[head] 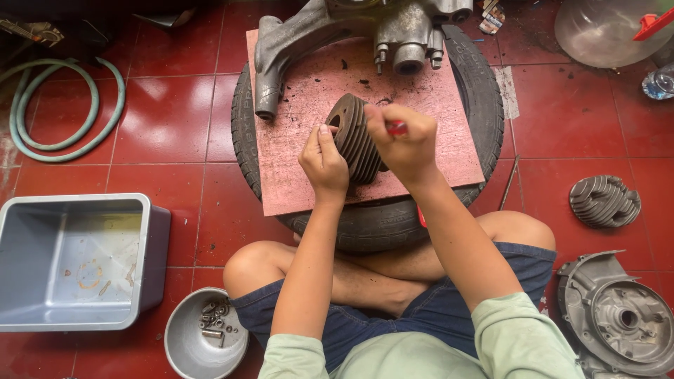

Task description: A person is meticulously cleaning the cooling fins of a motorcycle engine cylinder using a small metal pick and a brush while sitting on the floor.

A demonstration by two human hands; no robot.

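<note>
Currently, the finned engine cylinder (358,137) stands on edge on the reddish board (295,175) laid over the tyre (393,221). Your left hand (324,163) steadies its fins with fingers curled against them, while your right hand (404,144) is fisted around a red-handled tool (397,128) at its top. An engine crankcase (351,28) lies beyond.

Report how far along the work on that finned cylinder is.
Done, it appears: the finned cylinder is off the engine casing, and the cylinder head and side cover lie apart on the floor; small fasteners sit in the metal bowl. In hand: the left hand steadies the cylinder on the board while the right hand grips a red-handled tool. Left: everything remains unassembled.
</note>
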